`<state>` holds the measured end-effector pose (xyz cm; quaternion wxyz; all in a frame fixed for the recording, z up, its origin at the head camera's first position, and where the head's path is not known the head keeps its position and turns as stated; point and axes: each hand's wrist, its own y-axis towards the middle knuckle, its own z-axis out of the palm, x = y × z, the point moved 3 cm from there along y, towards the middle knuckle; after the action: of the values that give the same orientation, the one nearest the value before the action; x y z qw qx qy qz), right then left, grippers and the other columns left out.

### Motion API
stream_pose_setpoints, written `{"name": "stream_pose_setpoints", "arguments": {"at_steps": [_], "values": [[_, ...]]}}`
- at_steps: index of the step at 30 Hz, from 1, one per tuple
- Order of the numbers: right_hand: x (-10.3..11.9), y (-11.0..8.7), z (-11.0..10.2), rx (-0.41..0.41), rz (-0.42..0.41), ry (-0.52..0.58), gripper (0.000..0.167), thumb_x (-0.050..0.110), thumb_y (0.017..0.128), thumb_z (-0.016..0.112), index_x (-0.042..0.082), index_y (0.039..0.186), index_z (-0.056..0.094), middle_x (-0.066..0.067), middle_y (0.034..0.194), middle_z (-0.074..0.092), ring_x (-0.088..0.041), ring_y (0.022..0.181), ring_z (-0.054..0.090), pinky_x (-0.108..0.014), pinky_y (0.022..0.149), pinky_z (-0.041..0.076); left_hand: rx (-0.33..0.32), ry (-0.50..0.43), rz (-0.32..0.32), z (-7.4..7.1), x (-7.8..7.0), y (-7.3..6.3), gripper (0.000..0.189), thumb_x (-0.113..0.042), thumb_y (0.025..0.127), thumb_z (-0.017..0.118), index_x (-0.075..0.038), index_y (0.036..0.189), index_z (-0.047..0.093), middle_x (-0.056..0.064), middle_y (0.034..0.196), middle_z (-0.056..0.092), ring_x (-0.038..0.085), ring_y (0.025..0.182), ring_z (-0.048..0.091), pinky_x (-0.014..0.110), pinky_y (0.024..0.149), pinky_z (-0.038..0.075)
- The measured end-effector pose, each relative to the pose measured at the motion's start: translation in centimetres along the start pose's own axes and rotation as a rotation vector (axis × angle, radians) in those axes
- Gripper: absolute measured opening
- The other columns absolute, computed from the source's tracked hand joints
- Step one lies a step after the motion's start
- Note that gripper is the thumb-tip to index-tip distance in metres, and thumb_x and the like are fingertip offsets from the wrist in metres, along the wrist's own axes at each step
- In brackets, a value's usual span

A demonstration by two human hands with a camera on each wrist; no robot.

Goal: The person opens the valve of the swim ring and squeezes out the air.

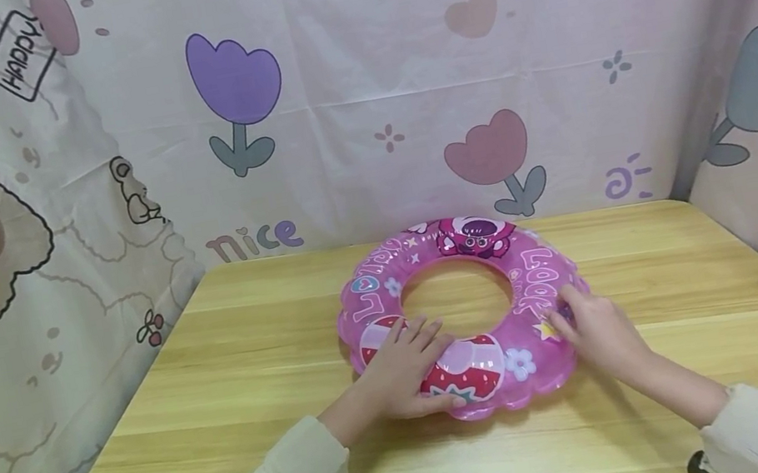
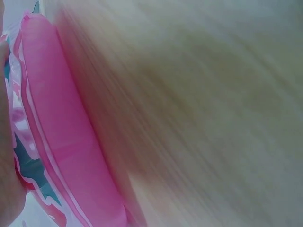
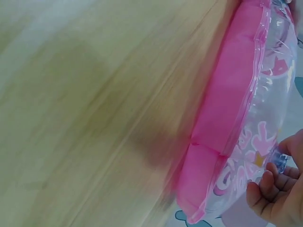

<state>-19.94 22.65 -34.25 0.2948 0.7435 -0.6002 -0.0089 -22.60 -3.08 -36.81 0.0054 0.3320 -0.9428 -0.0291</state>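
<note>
A pink inflatable swim ring (image 1: 519, 365), puffed up and printed with flowers, strawberries and lettering, lies flat on the wooden table. My left hand (image 1: 406, 371) rests on its near left part, fingers spread across the top and thumb along the near edge. On the ring's right side, my right hand (image 1: 602, 328) pinches a small clear air valve (image 3: 280, 161) between thumb and fingers. The right wrist view shows the valve standing up from the ring's clear top. In the left wrist view, the ring's solid pink underside (image 2: 71, 123) runs beside the left hand.
The light wooden table (image 1: 179, 441) extends on all sides of the ring. A printed cloth (image 1: 344, 40) with tulips and hearts hangs along the back edge, and more cloth hangs at the left and right.
</note>
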Motion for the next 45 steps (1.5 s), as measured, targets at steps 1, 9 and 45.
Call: {"name": "stream_pose_setpoints", "arguments": {"at_steps": [1,9,45], "values": [[-0.1,0.0,0.0,0.016,0.019,0.005,0.013,0.01,0.086,0.063,0.0,0.084,0.055,-0.006,0.062,0.058,-0.01,0.049,0.045,-0.018,0.042,0.037,0.002,-0.001,-0.001,0.0,0.0,0.0,0.08,-0.067,0.082,0.048,-0.017,0.143,0.034,0.01,0.152,0.029,0.032,0.142,0.022,0.052,0.116,0.012],[-0.6,0.0,-0.4,0.095,0.106,0.055,0.021,0.019,0.093,0.056,0.004,0.078,0.054,0.0,0.055,0.047,-0.01,0.049,0.039,-0.019,0.041,0.032,0.007,0.015,-0.005,0.0,-0.1,-0.1,0.08,-0.068,0.082,0.046,-0.018,0.143,0.033,0.01,0.152,0.029,0.031,0.142,0.022,0.051,0.116,0.013],[-1.9,-0.1,0.2,0.195,0.342,0.461,0.035,0.018,0.099,0.043,-0.004,0.073,0.053,0.001,0.054,0.05,-0.005,0.045,0.041,-0.021,0.042,0.039,-0.051,0.005,0.032,0.1,0.6,-0.8,0.078,-0.067,0.081,0.05,-0.018,0.14,0.039,0.005,0.14,0.046,0.025,0.133,0.036,0.05,0.115,0.02]]}}
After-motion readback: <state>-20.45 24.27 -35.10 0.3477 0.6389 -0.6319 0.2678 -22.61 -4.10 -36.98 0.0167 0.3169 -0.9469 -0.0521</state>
